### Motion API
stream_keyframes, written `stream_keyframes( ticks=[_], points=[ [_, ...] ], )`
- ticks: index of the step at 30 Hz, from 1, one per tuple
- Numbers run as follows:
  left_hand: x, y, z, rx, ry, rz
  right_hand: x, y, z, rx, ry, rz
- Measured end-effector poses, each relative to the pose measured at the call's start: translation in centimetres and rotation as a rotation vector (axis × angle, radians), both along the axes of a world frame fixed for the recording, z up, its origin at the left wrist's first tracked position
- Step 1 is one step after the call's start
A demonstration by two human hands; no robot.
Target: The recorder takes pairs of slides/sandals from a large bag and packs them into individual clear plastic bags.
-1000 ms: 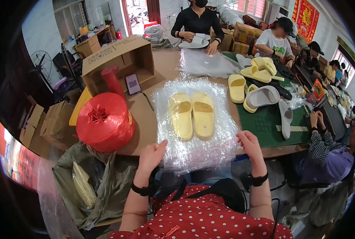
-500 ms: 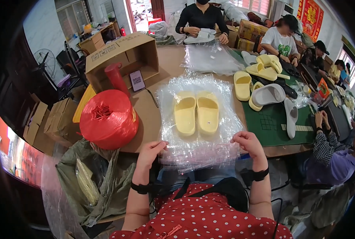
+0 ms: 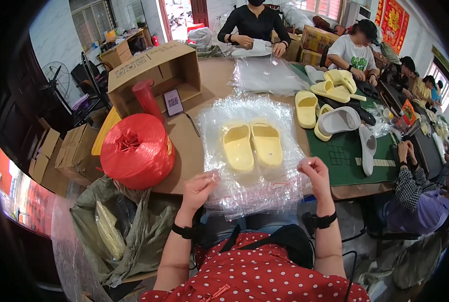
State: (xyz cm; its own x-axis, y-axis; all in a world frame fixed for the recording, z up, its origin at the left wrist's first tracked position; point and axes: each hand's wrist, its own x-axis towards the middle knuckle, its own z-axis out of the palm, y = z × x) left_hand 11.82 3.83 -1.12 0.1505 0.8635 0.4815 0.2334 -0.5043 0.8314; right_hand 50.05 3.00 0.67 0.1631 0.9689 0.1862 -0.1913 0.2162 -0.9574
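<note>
A pair of pale yellow slide sandals (image 3: 238, 147) lies side by side inside a clear plastic bag (image 3: 276, 190), toes toward me and turned slightly askew. Beneath it are more clear bags in a stack, their openings near the table's front edge. My left hand (image 3: 198, 192) is closed, thumb and fingers pinching the bag's near left edge. At the opposite edge, my right hand (image 3: 316, 176) grips the plastic between thumb and fingertips. Glare on the film hides exactly how many layers each hand holds.
A large red roll of plastic twine (image 3: 137, 151) stands left, before an open cardboard box (image 3: 154, 70) and a phone (image 3: 173, 102). Loose yellow slides (image 3: 306, 108) and grey ones lie right on a green cutting mat (image 3: 337, 151). Co-workers sit across and at right.
The bagged slides have shifted slightly toward me and turned askew. My left hand has moved a little right and up, my right hand slightly up. The co-worker opposite has shifted a white slide.
</note>
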Motion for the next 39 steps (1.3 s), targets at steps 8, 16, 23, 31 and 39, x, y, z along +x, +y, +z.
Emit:
stream_keyframes(
  ticks=[8, 16, 23, 31, 39],
  points=[
    [0.7, -0.1, -1.8, -0.436, -0.219, -0.017, -1.5, -1.0, -1.9, -0.282, -0.138, -0.191],
    [3.3, 2.0, 0.0, -0.575, -0.435, -0.011, -3.3, 0.5, -1.7, -0.209, -0.055, -0.133],
    [2.7, 2.6, -2.7, -0.848, -0.918, -0.152, -5.2, -0.1, 0.4, -0.298, 0.445, 0.021],
    [7.3, 1.1, 4.4, -0.699, -0.475, -0.085, -6.2, -0.5, -1.1, -0.401, 0.206, -0.025],
    [6.5, 1.2, 3.2, -0.814, -0.419, -0.169, -8.1, -0.7, 1.3, -0.497, 0.466, 0.115]
  ],
)
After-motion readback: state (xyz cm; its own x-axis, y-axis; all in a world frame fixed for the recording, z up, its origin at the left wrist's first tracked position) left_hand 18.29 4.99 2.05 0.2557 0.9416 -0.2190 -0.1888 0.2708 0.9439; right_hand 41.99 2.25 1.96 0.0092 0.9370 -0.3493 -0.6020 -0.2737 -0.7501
